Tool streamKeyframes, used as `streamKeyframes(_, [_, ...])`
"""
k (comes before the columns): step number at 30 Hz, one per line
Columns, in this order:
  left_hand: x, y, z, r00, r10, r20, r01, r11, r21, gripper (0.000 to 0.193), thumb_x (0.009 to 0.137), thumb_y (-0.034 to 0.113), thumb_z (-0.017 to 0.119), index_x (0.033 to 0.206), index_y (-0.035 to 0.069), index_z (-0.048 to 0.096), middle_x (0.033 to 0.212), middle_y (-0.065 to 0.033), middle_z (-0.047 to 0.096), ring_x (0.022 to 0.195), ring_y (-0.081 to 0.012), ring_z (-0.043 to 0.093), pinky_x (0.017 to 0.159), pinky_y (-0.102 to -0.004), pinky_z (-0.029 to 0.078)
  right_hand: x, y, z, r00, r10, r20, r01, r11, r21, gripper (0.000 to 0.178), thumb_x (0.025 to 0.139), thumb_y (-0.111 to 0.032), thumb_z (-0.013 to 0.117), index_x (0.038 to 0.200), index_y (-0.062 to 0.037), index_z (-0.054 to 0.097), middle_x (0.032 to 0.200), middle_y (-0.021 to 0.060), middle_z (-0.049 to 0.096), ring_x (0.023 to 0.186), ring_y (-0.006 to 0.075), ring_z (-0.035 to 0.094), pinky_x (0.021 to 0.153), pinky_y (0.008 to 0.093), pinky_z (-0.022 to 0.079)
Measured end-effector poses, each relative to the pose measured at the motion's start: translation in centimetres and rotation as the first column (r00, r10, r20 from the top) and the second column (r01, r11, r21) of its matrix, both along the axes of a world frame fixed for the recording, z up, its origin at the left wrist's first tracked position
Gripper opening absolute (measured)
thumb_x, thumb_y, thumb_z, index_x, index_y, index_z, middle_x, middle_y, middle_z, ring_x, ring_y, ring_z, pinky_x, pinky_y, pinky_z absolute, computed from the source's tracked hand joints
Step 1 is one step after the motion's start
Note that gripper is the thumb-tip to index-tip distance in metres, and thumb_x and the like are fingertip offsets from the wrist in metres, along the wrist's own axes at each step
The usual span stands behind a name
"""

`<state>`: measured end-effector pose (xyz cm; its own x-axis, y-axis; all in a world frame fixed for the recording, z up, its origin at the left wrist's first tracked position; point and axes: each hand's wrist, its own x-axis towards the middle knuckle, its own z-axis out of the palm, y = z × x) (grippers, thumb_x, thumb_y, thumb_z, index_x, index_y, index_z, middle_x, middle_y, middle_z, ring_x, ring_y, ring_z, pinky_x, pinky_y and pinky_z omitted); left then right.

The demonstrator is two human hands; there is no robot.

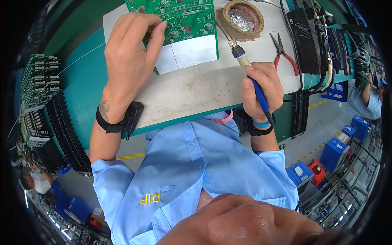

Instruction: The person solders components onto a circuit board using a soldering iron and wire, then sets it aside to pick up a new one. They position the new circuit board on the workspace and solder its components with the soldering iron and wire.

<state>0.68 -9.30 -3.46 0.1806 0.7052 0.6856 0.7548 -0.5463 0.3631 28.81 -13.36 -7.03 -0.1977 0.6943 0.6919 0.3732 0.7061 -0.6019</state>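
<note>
My right hand (264,90) is wrapped round the blue handle of a soldering iron (258,93). Its metal shaft slants up and left, and the tip ends beside the rim of a round brown pot (221,22) that has silvery, crumpled-looking material inside. My left hand (132,47) is over the left side of a green circuit board (196,25), thumb and forefinger pinched on a thin solder wire (168,19). A short end of the wire sticks out over the board. White paper or film (188,53) covers the board's near part.
Red-handled pliers (281,53) lie on the white work surface (183,94), right of the pot. Black tool holders and cables (306,36) stand farther right. Stacked circuit boards (43,81) and a black rack (67,130) are at the left. Blue bins (300,171) stand on the floor.
</note>
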Motion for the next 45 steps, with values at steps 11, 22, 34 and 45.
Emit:
streamKeyframes(11, [-0.3,0.0,-0.1,1.000,0.023,-0.004,-0.023,1.000,0.007,0.012,0.083,-0.003,0.077,0.090,0.001,0.069,0.082,-0.0080,0.067,0.073,-0.0221,0.064,0.065,-0.0332,0.052,-0.1,0.0,-0.2,1.000,0.002,-0.001,-0.002,1.000,0.000,0.030,0.076,0.004,0.077,0.105,0.0019,0.074,0.090,0.0165,0.071,0.077,0.0280,0.066,0.068,0.0342,0.053])
streamKeyframes(22, [-0.7,0.0,-0.6,1.000,0.016,-0.004,-0.016,1.000,0.000,0.010,0.087,0.001,0.079,0.094,0.002,0.072,0.086,-0.0048,0.069,0.069,-0.0139,0.058,0.059,-0.0270,0.046,0.0,-0.1,-0.3,0.999,-0.006,-0.041,0.006,1.000,0.006,0.028,0.076,0.005,0.074,0.104,0.0037,0.071,0.089,0.0170,0.071,0.075,0.0291,0.066,0.067,0.0349,0.053])
streamKeyframes(34, [-1.2,-0.3,-0.5,0.999,0.043,-0.028,-0.043,0.999,-0.001,0.011,0.088,0.001,0.079,0.096,0.002,0.072,0.086,-0.0051,0.070,0.069,-0.0140,0.058,0.061,-0.0270,0.046,1.1,-1.6,-1.4,0.959,-0.281,-0.048,0.254,0.919,-0.301,0.022,0.097,-0.004,0.063,0.117,0.0054,0.065,0.102,0.0204,0.068,0.089,0.0236,0.066,0.078,0.0322,0.053])
streamKeyframes(45, [-4.9,1.5,-3.1,0.720,0.198,0.665,-0.118,0.979,-0.164,0.012,0.099,0.012,0.074,0.106,0.003,0.070,0.093,-0.0004,0.069,0.078,-0.0066,0.057,0.073,-0.0230,0.046,0.6,-1.3,-2.5,0.953,-0.248,-0.174,0.220,0.962,-0.162,0.030,0.105,-0.010,0.053,0.130,0.0065,0.056,0.107,0.0195,0.065,0.092,0.0209,0.065,0.086,0.0359,0.055])
